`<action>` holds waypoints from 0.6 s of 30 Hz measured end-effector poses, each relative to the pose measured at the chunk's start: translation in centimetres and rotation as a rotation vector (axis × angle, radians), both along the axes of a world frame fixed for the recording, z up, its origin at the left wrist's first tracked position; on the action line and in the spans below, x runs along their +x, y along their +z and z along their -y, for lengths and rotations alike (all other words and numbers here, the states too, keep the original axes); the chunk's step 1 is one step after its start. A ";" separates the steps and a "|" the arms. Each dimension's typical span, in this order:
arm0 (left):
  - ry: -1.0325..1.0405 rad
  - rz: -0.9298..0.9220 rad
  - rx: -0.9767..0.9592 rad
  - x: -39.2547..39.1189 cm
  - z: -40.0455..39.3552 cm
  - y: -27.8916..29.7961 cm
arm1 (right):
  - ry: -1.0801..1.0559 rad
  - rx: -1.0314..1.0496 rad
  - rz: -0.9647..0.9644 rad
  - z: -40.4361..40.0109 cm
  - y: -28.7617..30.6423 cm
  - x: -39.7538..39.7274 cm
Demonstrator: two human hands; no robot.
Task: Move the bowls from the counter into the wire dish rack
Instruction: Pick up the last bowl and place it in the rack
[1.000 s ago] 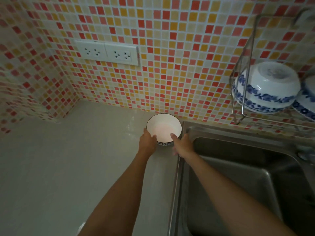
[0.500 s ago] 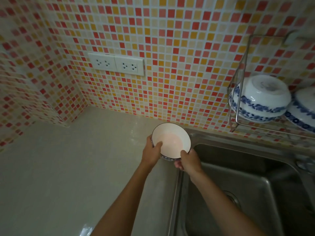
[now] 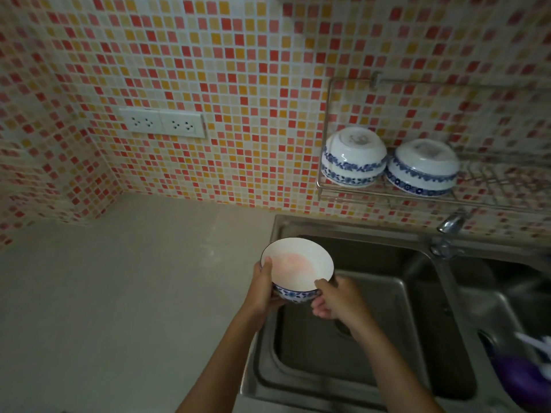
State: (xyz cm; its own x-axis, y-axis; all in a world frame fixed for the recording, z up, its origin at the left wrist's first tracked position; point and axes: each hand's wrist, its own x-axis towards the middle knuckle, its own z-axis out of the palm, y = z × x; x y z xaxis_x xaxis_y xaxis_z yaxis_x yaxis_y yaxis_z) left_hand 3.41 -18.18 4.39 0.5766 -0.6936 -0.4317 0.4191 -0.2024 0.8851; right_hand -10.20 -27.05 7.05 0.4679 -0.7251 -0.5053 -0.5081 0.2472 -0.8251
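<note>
At the far left the pale counter (image 3: 125, 293) runs into the tiled corner; on the wall above it sits a white double socket plate (image 3: 162, 124) with two outlets side by side. Moving right, the left hand (image 3: 262, 289) grips the held bowl (image 3: 298, 268) at its left side, thumb hooked over the rim and fingers curled beneath; the right hand (image 3: 335, 299) grips the same bowl at its near right edge, thumb on the rim and fingers curled under the base. This bowl is upright, mouth facing up and tipped slightly toward the camera; being round it has no long axis to speak of; its inside is white with a faint pink tint and holds nothing visible, and a blue pattern bands the outer wall. It is held in the air over the left rim of the steel sink (image 3: 343, 338), off the counter. Further right and higher, the wire dish rack (image 3: 325, 186) hangs on the tiled wall; it holds two bowls, both upside down with feet upward: the left rack bowl (image 3: 353, 158) and the right rack bowl (image 3: 422, 168), touching or just beside each other; that makes three bowls counted in all. Below the rack stands one tap (image 3: 450, 226); at the far right edge lies a purple object (image 3: 518, 380), too blurred to identify.
</note>
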 end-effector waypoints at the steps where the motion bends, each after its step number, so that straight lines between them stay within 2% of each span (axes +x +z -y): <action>1: 0.010 -0.018 -0.002 -0.7 0.0 0.0 | 0.020 0.002 0.011 -0.1 0.4 -1.1; 6: -0.030 -0.100 -0.008 -5.8 0.3 -0.4 | 0.043 -0.013 0.050 0.8 1.4 -8.0; 13: -0.071 0.000 -0.001 -10.6 1.9 -0.3 | -0.018 -0.002 0.063 2.4 -0.4 -14.9; 18: -0.075 0.032 0.010 -13.2 2.6 -0.6 | -0.059 0.112 0.111 2.9 -1.3 -17.1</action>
State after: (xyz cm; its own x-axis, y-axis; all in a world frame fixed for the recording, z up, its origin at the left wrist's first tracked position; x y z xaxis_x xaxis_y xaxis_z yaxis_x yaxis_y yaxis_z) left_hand -9.81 -20.81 3.75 0.5372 -0.7311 -0.4206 0.3737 -0.2407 0.8958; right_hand -27.35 -29.97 5.72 0.4834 -0.6951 -0.5321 -0.3967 0.3679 -0.8410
